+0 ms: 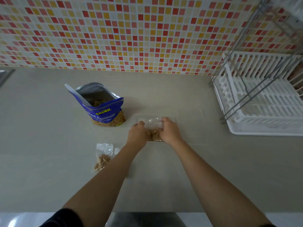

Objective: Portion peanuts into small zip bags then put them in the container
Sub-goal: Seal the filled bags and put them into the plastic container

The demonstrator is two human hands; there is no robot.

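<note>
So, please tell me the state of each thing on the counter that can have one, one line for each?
Blue foil peanut bag: open at the top, upright, partly full.
Small clear zip bag between the hands: holds peanuts, gripped at its top edge; seal state unclear.
Second small clear zip bag: holds peanuts, lying flat.
Clear plastic container: lid off, looks empty.
White dish rack: empty.
Left hand: gripping.
Right hand: gripping.

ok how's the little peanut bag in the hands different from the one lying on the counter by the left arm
The held zip bag is gripped at both sides by the left hand and right hand; the loose zip bag lies untouched on the counter. The held one sits beside the clear container; the loose one lies nearer the person. Both are small, clear and hold peanuts.
</note>
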